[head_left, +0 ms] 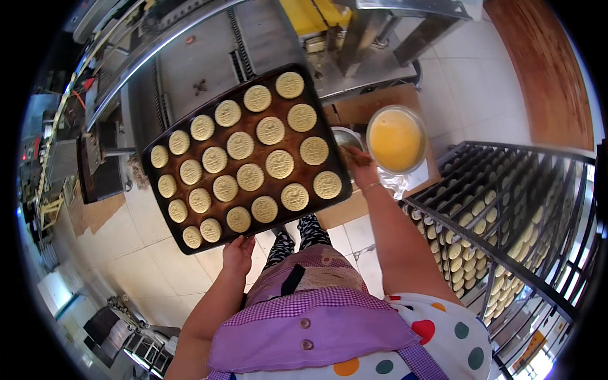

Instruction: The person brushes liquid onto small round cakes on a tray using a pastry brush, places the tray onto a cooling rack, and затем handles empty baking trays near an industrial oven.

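Note:
A dark baking tray (248, 211) is tilted across the view, carrying rows of round, pale, stamped pastries (240, 145). My left hand (239, 254) is closed on its near edge, with some fingers hidden beneath the rim. At the tray's right side, my right hand (361, 170) grips the edge; its fingertips are partly in shadow. Just beyond that hand stands a clear round container (397, 139) of yellow-orange liquid. A metal bowl (347, 135) shows partly between the tray and this container.
Behind the tray is a metal machine bed (190, 63) with chains along it. To the right, a dark rack (500, 247) holds several trays of pastries. Cardboard (345, 212) lies under the container, and crumpled foil (394, 182) is beside it. Tiled floor (145, 266) shows at the left.

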